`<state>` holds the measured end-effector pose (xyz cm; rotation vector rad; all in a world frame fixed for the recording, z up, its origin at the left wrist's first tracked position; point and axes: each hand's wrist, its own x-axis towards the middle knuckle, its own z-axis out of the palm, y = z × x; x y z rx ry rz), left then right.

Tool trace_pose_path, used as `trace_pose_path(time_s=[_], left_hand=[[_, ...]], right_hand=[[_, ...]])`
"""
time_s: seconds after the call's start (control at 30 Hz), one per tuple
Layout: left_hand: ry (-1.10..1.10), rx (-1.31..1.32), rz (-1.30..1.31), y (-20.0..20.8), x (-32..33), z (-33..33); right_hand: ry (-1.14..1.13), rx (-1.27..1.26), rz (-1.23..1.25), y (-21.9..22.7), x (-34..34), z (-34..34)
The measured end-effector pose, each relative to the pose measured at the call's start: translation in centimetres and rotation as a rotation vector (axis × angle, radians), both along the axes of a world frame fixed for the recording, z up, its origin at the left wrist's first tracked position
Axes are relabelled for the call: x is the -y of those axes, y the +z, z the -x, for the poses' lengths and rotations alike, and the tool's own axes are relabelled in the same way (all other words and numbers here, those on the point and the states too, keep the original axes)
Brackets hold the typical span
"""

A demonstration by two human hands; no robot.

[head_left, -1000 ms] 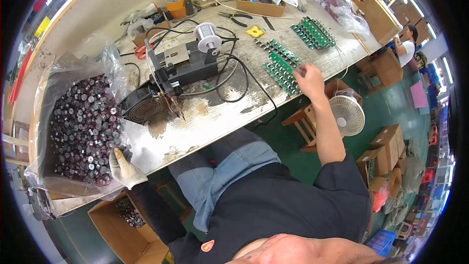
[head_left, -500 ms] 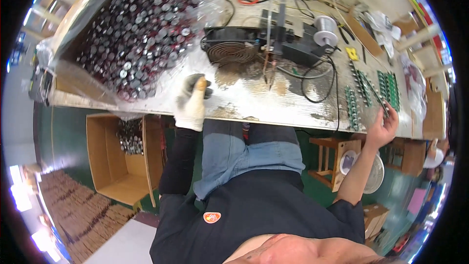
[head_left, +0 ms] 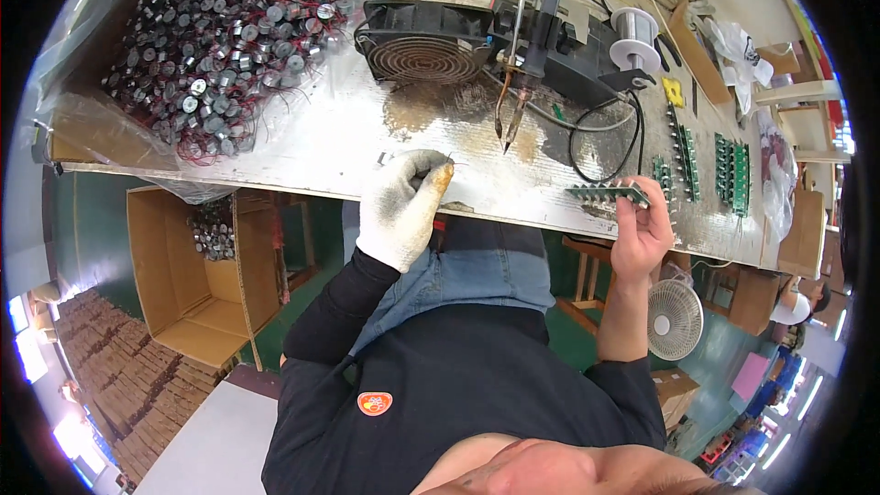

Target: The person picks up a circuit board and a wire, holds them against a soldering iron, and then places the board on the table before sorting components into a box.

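Note:
My left hand (head_left: 403,206), in a white glove with a stained thumb, is closed in a pinch near the table's front edge. A thin wire-like end shows at its fingertips; the rest of what it holds is hidden. In my bare right hand (head_left: 644,229) is a narrow strip of green circuit boards (head_left: 596,192), gripped at its right end and pointing left over the table edge. Between and beyond the hands, a soldering iron (head_left: 541,37) is mounted tip down, with a thin metal feed tube (head_left: 501,110) beside its tip.
A heap of small round metal parts with red wires (head_left: 229,37) fills the left. A black fan unit (head_left: 426,46) and solder spool (head_left: 634,41) stand at the back. More green board strips (head_left: 731,174) lie right. An open carton (head_left: 188,284) stands below the table.
My right hand has lifted a board strip and brought it left, toward the iron. My left hand has moved right and turned its pinched fingers toward it. The view has shifted closer.

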<state>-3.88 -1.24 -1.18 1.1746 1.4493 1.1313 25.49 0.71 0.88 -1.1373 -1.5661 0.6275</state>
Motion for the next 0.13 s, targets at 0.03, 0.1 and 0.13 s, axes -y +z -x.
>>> trace_pose_path(time_s=[0.03,0.1,0.13], left_hand=[[0.027,-0.064,-0.1,-0.31,-0.13,-0.23],[0.057,-0.131,-0.193,-0.56,-0.39,-0.52],[0.027,-0.181,-0.179,-0.31,-0.55,-0.51]], right_hand=[[-0.003,0.003,0.008,-0.15,-0.18,-0.11],[0.028,0.15,-0.067,-0.52,-0.61,-0.37],[0.029,0.15,-0.059,-0.69,-0.71,-0.49]])
